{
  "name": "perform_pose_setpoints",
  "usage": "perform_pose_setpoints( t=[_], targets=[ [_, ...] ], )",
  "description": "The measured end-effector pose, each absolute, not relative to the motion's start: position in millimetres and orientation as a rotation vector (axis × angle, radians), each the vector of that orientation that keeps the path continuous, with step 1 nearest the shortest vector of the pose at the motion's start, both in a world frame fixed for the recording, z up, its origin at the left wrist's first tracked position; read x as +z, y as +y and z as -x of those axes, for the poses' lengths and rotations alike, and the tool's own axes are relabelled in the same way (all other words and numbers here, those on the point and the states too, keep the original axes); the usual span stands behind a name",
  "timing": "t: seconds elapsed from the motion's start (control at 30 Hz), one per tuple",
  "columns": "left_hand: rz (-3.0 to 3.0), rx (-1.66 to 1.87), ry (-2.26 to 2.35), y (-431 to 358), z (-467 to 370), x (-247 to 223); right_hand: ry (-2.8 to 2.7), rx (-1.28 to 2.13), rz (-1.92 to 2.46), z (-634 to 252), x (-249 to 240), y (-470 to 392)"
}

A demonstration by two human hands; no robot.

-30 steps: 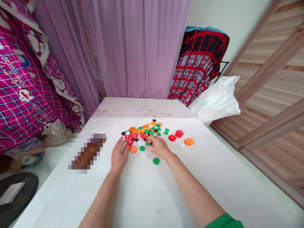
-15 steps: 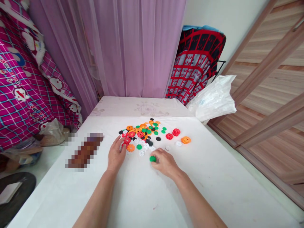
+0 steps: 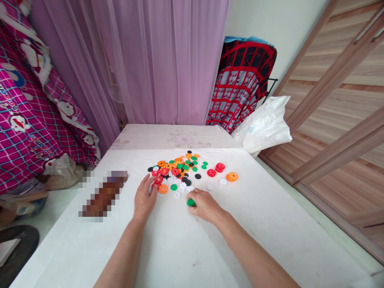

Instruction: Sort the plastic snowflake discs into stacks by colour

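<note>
My right hand (image 3: 204, 204) is closed around green notched plastic discs (image 3: 191, 202), held just at the near edge of a loose pile; how many it holds I cannot tell. My left hand (image 3: 145, 197) rests at the pile's left side, fingers apart, beside red notched discs (image 3: 158, 179) and an orange disc (image 3: 163, 189). The pile mixes orange, red, black, white and green pieces. A single green disc (image 3: 174, 187) lies among white discs (image 3: 177, 194) between my hands.
Right of the pile lie red discs (image 3: 211, 173), an orange stack (image 3: 232, 177) and a white disc (image 3: 223, 181). A blurred-out item (image 3: 103, 196) is on the table's left. A white plastic bag (image 3: 264, 126) stands at the far right corner, near wooden cupboard doors (image 3: 336, 120).
The view has shifted slightly, so everything sits a little further left. My right hand keeps hold of the green discs, and my left hand stays by the pile.
</note>
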State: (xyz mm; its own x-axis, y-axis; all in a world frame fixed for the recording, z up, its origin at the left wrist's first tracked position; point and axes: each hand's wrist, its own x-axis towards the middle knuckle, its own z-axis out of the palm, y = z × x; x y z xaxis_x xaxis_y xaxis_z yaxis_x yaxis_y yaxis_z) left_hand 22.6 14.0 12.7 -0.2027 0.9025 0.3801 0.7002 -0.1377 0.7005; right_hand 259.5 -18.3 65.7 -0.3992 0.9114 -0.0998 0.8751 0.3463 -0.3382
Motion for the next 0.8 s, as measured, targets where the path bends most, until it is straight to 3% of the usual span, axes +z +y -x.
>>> perform_pose_setpoints(
  t=[0.27, 0.8],
  targets=[
    [-1.819, 1.276, 1.899, 15, -23, 10, -2.178, 0.437, 1.767, -293, 74, 23],
    [-1.828, 1.259, 1.917, 15, -24, 11, -2.425, 0.375, 1.844, -292, 57, 53]
  ],
)
